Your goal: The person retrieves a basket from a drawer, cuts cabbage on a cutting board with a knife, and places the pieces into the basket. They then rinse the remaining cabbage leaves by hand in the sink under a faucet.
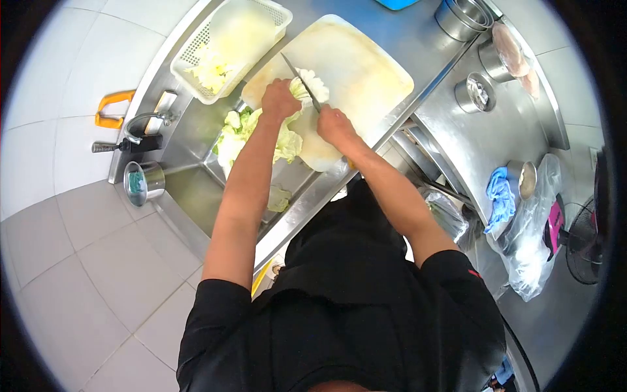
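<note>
A pale leafy vegetable (313,83) lies on the worn white cutting board (366,72). My left hand (281,100) is closed on its left side, fingers bent against it. My right hand (336,126) is wrapped round the handle of a knife (302,80), whose blade points up and to the left across the vegetable. The blade is close to the fingers of my left hand. Loose green and pale leaves (236,134) lie under and beside my left forearm, at the board's lower left edge and over the sink.
A white perforated basket (281,18) with pale leaves stands behind the sink (189,179). The faucet (135,130) and a metal pot (151,178) are at the left. Metal containers (471,93), a blue cloth (501,196) and plastic bags (532,242) are at the right.
</note>
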Motion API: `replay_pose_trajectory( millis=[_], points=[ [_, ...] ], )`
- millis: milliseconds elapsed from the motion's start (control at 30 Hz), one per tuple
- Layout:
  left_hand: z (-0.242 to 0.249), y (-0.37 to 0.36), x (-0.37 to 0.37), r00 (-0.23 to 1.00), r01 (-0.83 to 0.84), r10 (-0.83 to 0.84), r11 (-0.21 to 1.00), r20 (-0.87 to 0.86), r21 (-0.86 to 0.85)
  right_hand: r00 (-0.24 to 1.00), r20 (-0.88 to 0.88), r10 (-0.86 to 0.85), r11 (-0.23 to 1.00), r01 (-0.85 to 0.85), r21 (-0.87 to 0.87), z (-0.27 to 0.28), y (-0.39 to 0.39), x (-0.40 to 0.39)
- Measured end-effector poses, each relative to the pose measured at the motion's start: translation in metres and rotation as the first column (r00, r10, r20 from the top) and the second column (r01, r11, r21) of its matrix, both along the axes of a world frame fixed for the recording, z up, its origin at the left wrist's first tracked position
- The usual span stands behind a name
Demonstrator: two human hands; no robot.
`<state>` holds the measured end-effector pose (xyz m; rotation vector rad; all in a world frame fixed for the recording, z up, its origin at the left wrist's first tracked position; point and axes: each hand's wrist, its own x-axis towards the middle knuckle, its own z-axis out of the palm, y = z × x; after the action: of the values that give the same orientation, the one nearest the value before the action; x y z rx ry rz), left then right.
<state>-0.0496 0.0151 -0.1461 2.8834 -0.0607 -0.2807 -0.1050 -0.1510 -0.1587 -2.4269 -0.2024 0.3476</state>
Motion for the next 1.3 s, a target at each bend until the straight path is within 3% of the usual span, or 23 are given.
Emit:
replay_pose_trajectory(
  millis=[33,133,200,233,267,333,400,467,500,533,600,667,733,767,833,867,933,967,1067,1100,1167,1233,1300],
  points=[
    [-0.002,0.004,-0.011,1.0,-0.002,0.002,1.0,-0.012,-0.002,0.998,-0.063,0.012,0.999,-0.014,-0.029,0.001,-0.002,-0.007],
    [0.024,0.024,-0.009,0.985,0.155,-0.145,0.98,0.089,-0.128,1.0,0.021,-0.023,0.994,0.025,-0.107,0.011,-0.015,-0.001],
    [0.036,0.044,-0.042,0.993,0.051,0.011,0.848,0.114,-0.527,0.989,0.018,-0.149,0.978,0.15,-0.147,0.034,-0.033,0.01],
    [0.041,0.05,-0.052,0.997,-0.006,0.057,0.764,0.059,-0.645,0.977,0.137,-0.166,0.962,0.191,-0.194,0.022,-0.046,0.018],
    [0.047,0.054,-0.055,0.995,0.003,0.062,0.768,0.079,-0.64,0.943,0.28,-0.182,0.942,0.248,-0.224,0.011,-0.058,0.038],
    [0.053,0.059,-0.077,0.982,0.074,0.068,0.727,0.178,-0.683,0.919,0.369,-0.138,0.939,0.24,-0.246,-0.013,-0.074,0.062],
    [0.067,0.059,-0.095,0.982,0.025,0.113,0.711,0.149,-0.702,0.896,0.437,-0.08,0.938,0.216,-0.27,-0.014,-0.075,0.062],
    [0.077,0.063,-0.107,0.952,0.037,0.206,0.656,0.225,-0.754,0.679,0.728,0.093,0.919,0.223,-0.326,-0.002,-0.06,0.049],
    [0.087,0.063,-0.112,0.945,0.034,0.222,0.664,0.241,-0.747,0.904,0.427,0.021,0.983,0.06,-0.176,-0.004,-0.044,0.048],
    [0.092,0.065,-0.115,0.941,0.027,0.231,0.677,0.246,-0.736,0.903,0.429,0.026,0.986,0.047,-0.159,-0.01,-0.026,0.046],
    [0.1,0.064,-0.118,0.927,0.0,0.268,0.698,0.261,-0.716,0.749,0.657,-0.087,0.995,0.04,0.086,-0.02,0.011,0.046],
    [0.11,0.063,-0.121,0.925,-0.013,0.274,0.716,0.264,-0.698,0.719,0.688,-0.098,0.994,0.045,0.095,-0.022,0.034,0.059],
    [0.117,0.063,-0.125,0.913,0.087,0.188,0.777,0.362,-0.623,0.656,0.754,0.031,1.0,-0.024,-0.02,-0.037,0.051,0.071],
    [0.118,0.063,-0.129,0.917,0.088,0.179,0.78,0.355,-0.62,0.663,0.749,0.022,1.0,-0.016,-0.015,-0.05,0.058,0.073],
    [0.121,0.057,-0.128,0.928,0.069,0.197,0.743,0.317,-0.666,0.699,0.674,0.239,0.971,-0.181,-0.157,-0.068,0.054,0.082],
    [0.12,0.054,-0.126,0.933,0.097,0.169,0.733,0.319,-0.673,0.703,0.675,0.223,0.975,-0.147,-0.169,-0.063,0.046,0.079],
    [0.113,0.054,-0.125,0.931,0.078,0.146,0.816,0.335,-0.572,0.789,0.615,0.016,0.979,-0.139,0.152,-0.047,0.033,0.06],
    [0.111,0.054,-0.121,0.929,0.09,0.103,0.87,0.355,-0.486,0.83,0.557,-0.016,0.977,-0.104,0.184,-0.03,0.021,0.045],
    [0.091,0.055,-0.107,0.952,0.147,-0.016,0.9,0.306,-0.41,0.931,0.363,0.032,0.982,-0.097,0.163,0.006,-0.051,-0.011],
    [0.087,0.052,-0.101,0.971,0.153,-0.064,0.907,0.23,-0.393,0.948,0.315,-0.04,0.991,-0.003,0.133,0.003,-0.09,-0.044],
    [0.072,0.053,-0.087,0.972,0.229,-0.198,0.921,0.13,-0.314,0.977,0.213,0.015,0.991,-0.044,0.129,0.006,-0.15,-0.103],
    [0.064,0.043,-0.076,0.943,0.332,-0.312,0.905,0.115,-0.267,0.994,0.033,-0.102,0.992,0.104,-0.074,-0.018,-0.21,-0.171],
    [0.07,0.029,-0.07,0.951,0.275,-0.299,0.936,-0.082,-0.22,0.967,-0.144,-0.209,0.926,0.149,-0.347,-0.078,-0.278,-0.23]
  ],
)
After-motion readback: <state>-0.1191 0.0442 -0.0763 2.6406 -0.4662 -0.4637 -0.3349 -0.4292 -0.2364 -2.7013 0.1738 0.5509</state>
